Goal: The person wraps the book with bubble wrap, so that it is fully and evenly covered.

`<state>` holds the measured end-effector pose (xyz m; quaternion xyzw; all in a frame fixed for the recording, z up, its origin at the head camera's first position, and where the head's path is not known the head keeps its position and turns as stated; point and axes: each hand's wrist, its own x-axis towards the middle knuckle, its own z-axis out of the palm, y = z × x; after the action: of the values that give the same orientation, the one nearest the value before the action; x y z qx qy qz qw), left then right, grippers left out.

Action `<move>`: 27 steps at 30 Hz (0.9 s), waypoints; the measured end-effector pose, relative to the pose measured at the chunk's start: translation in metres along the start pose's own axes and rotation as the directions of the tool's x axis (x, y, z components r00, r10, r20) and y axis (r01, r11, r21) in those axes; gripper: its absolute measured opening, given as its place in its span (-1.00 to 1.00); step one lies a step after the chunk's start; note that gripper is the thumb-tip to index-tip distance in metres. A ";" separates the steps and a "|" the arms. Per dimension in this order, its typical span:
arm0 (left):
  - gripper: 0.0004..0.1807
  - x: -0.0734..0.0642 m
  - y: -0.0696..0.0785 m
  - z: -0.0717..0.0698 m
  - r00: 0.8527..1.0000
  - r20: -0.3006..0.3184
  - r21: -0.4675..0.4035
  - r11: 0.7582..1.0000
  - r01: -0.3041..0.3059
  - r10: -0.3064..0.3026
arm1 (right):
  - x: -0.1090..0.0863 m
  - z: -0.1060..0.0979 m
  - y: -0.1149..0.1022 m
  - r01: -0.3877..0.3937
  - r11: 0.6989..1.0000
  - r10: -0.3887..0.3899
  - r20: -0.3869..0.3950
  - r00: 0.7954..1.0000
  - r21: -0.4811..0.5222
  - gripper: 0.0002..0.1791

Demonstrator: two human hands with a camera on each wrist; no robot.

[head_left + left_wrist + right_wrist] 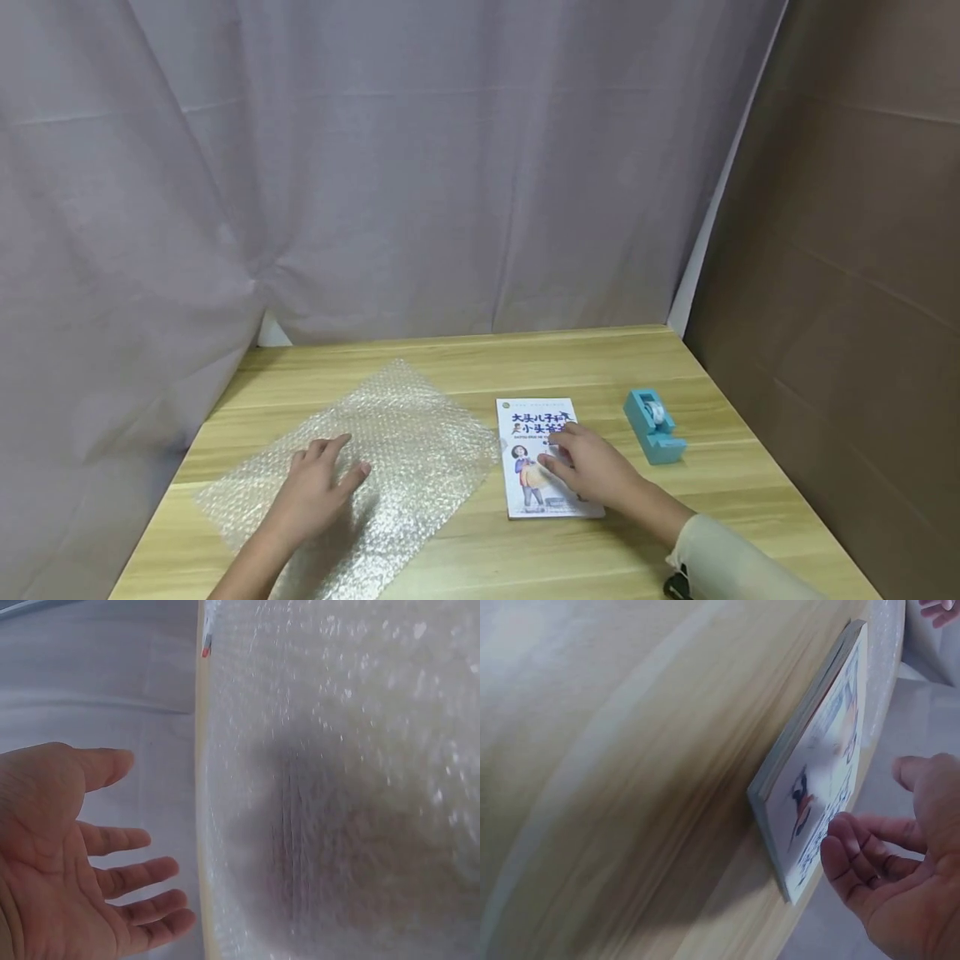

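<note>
A sheet of bubble wrap [405, 442] lies flat on the left half of the table, turned cornerwise. Above it hovers my left hand [318, 487], fingers spread and relaxed, holding nothing; the left wrist view shows the bare palm [60, 862] apart from the sheet. Right of the wrap lies a paperback book [525, 492] with a white illustrated cover, face up. My right hand [600, 467] is over the book's right side with loosely bent fingers. In the right wrist view a gap separates those fingers [847, 877] from the cover, and nothing is in them.
A blue tape dispenser [654, 427] with a roll of clear tape stands to the right of the book. The wooden table [465, 554] ends at a grey curtain [390, 183] behind and a brown panel [847, 275] on the right.
</note>
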<state>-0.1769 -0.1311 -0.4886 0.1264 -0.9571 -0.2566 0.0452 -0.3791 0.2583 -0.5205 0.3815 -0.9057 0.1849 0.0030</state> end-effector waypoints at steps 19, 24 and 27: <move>-0.46 0.017 0.033 0.012 0.999 0.043 -0.080 0.997 -0.012 0.015 | -0.012 -0.002 0.017 -0.280 0.944 0.277 0.042 0.960 0.173 -0.74; -0.56 0.020 0.043 0.022 0.999 0.039 -0.103 0.994 -0.033 0.037 | -0.016 -0.003 0.022 -0.303 0.933 0.303 0.033 0.952 0.194 -0.77; -0.58 0.021 0.049 0.027 0.999 0.039 -0.089 0.995 -0.034 0.037 | -0.020 -0.003 0.026 -0.313 0.928 0.313 0.030 0.949 0.201 -0.81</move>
<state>-0.2124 -0.0829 -0.4874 0.1020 -0.9477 -0.3004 0.0356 -0.3832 0.2904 -0.5290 0.2302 -0.9312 0.2752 -0.0641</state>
